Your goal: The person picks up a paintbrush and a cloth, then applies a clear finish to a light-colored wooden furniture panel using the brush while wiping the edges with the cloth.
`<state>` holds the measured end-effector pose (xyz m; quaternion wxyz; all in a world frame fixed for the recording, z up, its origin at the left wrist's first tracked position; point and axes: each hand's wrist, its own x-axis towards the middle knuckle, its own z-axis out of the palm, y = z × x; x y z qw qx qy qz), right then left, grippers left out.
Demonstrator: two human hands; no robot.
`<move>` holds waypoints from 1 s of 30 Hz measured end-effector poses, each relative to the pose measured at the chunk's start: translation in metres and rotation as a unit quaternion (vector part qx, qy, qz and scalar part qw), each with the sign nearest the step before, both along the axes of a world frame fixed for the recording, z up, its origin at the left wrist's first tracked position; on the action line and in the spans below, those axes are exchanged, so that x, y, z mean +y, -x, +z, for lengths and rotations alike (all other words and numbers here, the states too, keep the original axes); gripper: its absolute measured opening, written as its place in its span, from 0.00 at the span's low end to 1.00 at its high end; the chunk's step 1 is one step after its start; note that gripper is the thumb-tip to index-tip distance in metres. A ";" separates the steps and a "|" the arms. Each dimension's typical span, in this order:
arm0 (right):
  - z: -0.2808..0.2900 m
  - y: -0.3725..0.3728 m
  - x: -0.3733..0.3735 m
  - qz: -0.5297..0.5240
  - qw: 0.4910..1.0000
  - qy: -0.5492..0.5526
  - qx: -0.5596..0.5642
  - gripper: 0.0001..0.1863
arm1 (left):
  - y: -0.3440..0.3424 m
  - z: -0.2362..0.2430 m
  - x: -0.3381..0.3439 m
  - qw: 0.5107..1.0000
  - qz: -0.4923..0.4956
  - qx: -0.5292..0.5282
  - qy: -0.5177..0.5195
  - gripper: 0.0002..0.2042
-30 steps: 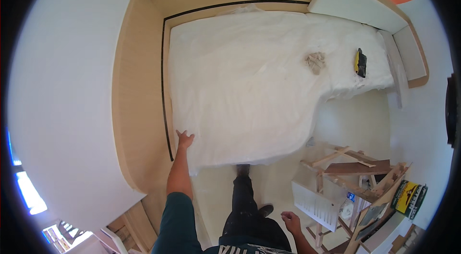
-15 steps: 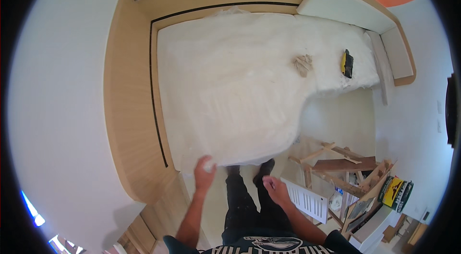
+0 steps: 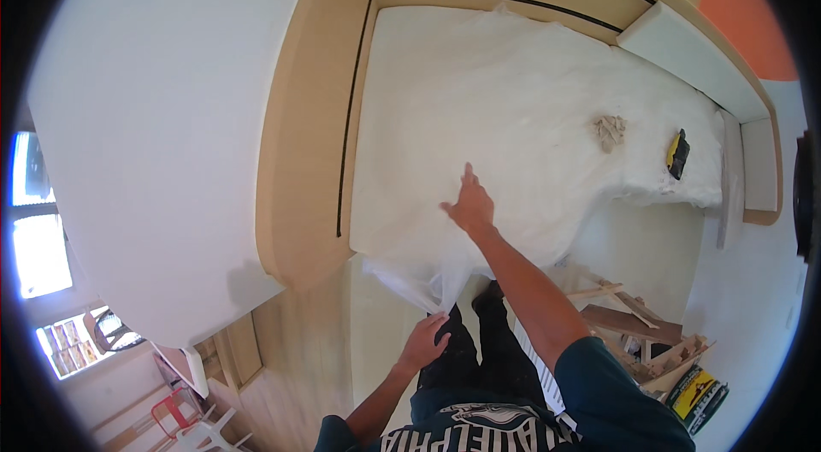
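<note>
A white cushioned mattress [image 3: 428, 93] under thin clear plastic fills the built-in wooden frame [image 3: 291, 153]. My left hand [image 3: 428, 334] grips the plastic sheet [image 3: 410, 281] below the near edge, pulling it into a taut fold. My right hand [image 3: 469, 200] is spread over the mattress near its middle, fingers apart; whether it touches the surface is unclear. Toward the right end lie a crumpled beige cloth [image 3: 610, 132] and a black and yellow item [image 3: 678, 153]. My legs are below the near edge.
A white pad [image 3: 684, 54] leans along the back right. At lower right are wooden trestles [image 3: 633, 324] and a yellow and black bucket [image 3: 694, 394]. A white wall panel [image 3: 171, 110] stands left; chairs [image 3: 197, 422] and windows [image 3: 38, 255] show beyond it.
My left hand has moved down off the mattress edge and now holds the plastic out. My right hand has risen from beside my legs onto the mattress area, fingers spread. The view has turned.
</note>
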<state>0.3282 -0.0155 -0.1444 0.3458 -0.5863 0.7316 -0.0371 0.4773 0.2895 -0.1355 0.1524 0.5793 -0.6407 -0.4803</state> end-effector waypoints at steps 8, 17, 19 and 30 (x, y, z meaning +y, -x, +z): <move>-0.052 0.058 0.078 -0.148 0.986 0.065 -0.046 0.20 | -0.023 0.004 0.008 0.985 0.135 0.079 -0.068 0.19; -0.022 0.100 0.169 -0.209 0.963 0.136 -0.102 0.14 | -0.031 -0.015 -0.111 0.967 0.253 0.033 0.022 0.21; -0.016 0.104 0.179 -0.204 0.961 0.154 -0.110 0.14 | -0.023 -0.017 -0.140 0.965 0.257 0.042 0.016 0.24; 0.048 0.093 0.207 -0.186 0.962 0.171 -0.105 0.09 | 0.051 -0.041 -0.300 0.847 0.364 0.168 -0.349 0.56</move>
